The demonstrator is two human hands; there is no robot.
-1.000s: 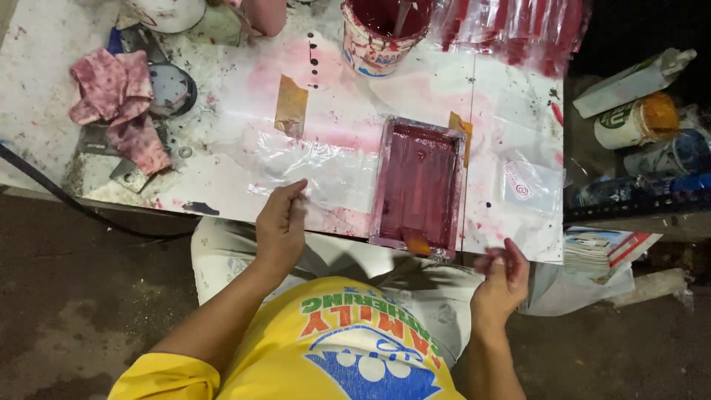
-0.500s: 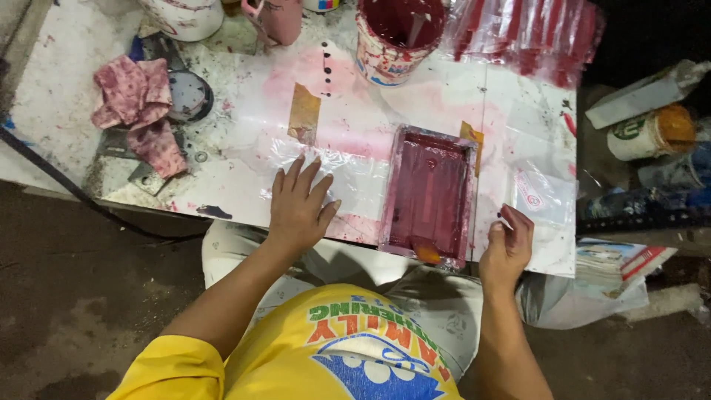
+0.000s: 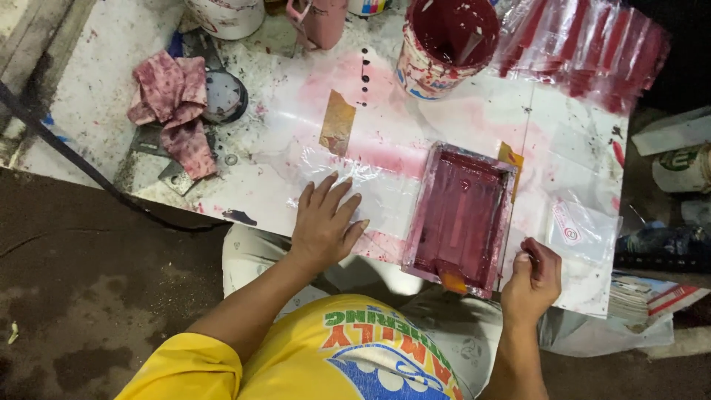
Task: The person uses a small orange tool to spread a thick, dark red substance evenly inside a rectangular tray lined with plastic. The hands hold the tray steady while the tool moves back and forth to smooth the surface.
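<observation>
Nearest the camera, the left hand (image 3: 324, 226) lies flat with fingers spread on a clear plastic sheet (image 3: 348, 181), gripping nothing. The right hand (image 3: 532, 278) is curled loosely at the near right corner of a red-stained printing frame (image 3: 459, 216); whether the fingers pinch the frame's edge, the film beside it, or nothing cannot be made out. The frame lies flat on the paint-spattered white table (image 3: 96, 89), between the two hands. Left of the hands, a red-stained rag (image 3: 174, 111) partly covers a round metal object. Farther off stands a bucket of red paint (image 3: 448, 44), its top cut by the picture's edge, beside red-printed plastic bags (image 3: 585, 48).
</observation>
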